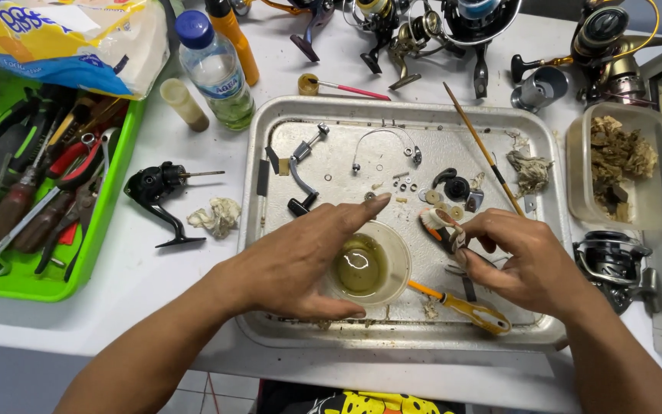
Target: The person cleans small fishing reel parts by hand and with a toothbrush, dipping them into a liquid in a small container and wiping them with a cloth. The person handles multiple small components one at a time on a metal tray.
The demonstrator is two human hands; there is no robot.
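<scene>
My left hand [300, 257] rests flat beside a small clear cup [369, 264] of yellowish liquid in a metal tray [270, 123], thumb and fingers curved around the cup's left side. My right hand [526, 257] pinches a small orange-and-white brush-like tool [437, 224] just right of the cup. A yellow-handled screwdriver [461, 305] lies under my right hand. Small washers and reel parts [453, 188], a crank handle [300, 172] and a wire bail [381, 142] lie spread on the tray.
A black reel body [158, 188] and a crumpled rag [216, 216] lie left of the tray. A green tray of hand tools [36, 192] sits far left, a water bottle [216, 69] behind. Several reels line the back; a plastic tub [622, 165] stands right.
</scene>
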